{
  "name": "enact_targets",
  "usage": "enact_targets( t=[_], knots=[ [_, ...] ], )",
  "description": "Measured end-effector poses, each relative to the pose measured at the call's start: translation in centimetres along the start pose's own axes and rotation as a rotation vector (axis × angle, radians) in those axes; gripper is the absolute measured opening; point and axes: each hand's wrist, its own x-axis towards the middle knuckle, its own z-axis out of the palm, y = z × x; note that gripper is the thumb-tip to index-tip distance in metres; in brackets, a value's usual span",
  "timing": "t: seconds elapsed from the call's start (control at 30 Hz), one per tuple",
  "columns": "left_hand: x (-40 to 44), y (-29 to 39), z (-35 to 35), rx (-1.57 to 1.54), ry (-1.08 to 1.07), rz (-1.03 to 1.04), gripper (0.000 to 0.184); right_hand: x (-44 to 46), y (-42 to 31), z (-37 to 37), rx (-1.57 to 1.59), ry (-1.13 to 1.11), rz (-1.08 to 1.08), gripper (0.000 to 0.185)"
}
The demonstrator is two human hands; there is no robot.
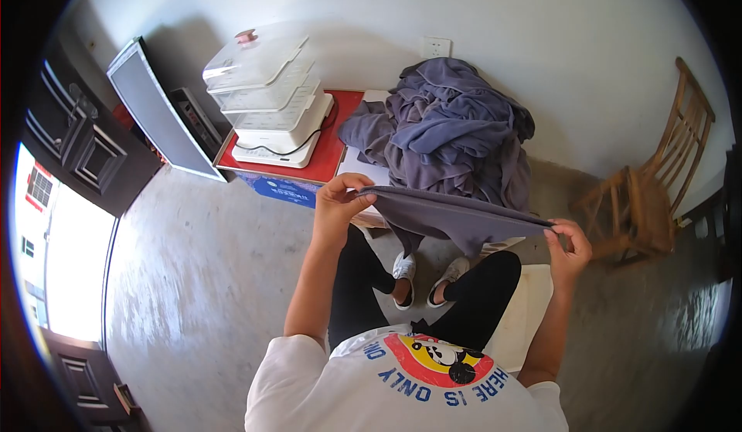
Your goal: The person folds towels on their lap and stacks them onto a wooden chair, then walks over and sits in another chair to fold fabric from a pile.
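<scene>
A dark grey-purple piece of cloth (456, 216) is stretched between my two hands, its upper edge pulled nearly straight and its lower part hanging loose. My left hand (344, 200) pinches one end of that edge between thumb and fingers. At the other end, slightly lower in the view, my right hand (568, 245) pinches the corner. Just beyond the cloth rises a large crumpled heap of similar grey-purple fabric (464, 123). What kind of cloth article this is, I cannot tell.
Left of the heap, a white appliance with stacked clear trays (267, 100) stands on a red-topped box (328, 158). A wooden chair (645, 200) is at the right. A framed panel (162, 115) leans on the wall near the open door (89, 138). A wall socket (437, 47) sits behind.
</scene>
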Motion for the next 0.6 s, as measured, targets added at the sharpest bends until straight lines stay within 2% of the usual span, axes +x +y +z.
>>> enact_targets(
  t=[0.07,0.17,0.27,0.37,0.47,0.53,0.6],
  knots=[
    [0.1,-0.1,-0.2,-0.110,-0.057,-0.040,0.018,0.1,0.1,-0.1,-0.015,-0.002,0.046,0.016],
    [0.3,-0.3,0.0,-0.216,-0.088,-0.085,0.016,0.4,-0.2,0.6,-0.118,-0.014,-0.010,0.015],
    [0.7,-1.3,-0.2,-0.180,-0.102,-0.071,0.014,1.2,-1.6,1.3,-0.318,-0.230,0.007,0.012],
    [1.0,-1.7,-0.2,-0.146,-0.085,-0.026,0.012,1.0,-0.4,0.4,-0.215,-0.541,0.072,0.009],
    [1.5,-2.1,0.1,-0.116,-0.016,-0.003,0.011,-0.1,1.0,0.2,0.267,-0.436,0.168,0.010],
    [2.1,-3.2,-0.3,-0.082,0.007,-0.039,0.012,-0.5,1.3,1.0,0.341,-0.363,0.253,0.009],
    [2.4,-3.7,-0.3,-0.041,-0.048,0.055,0.010,-0.5,1.3,1.2,0.381,-0.340,0.287,0.010]
  ],
)
